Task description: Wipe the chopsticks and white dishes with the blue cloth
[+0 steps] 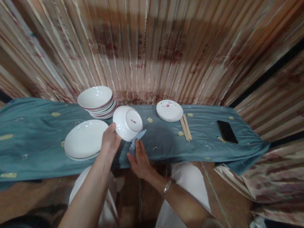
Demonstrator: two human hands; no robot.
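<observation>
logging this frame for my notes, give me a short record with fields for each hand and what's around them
left hand: gripping tilted white bowl, underside showing
right hand: fingers on blue cloth at bowl's edge
left of bowl: bowl stack; white plates nearer the person
right of bowl: small plates, chopsticks, black phone
surface: teal cover, yellow motifs

Dim, muted light, shadow band across curtain [160, 38], small glints on held bowl [126, 123], blurred, stretched edges
</observation>
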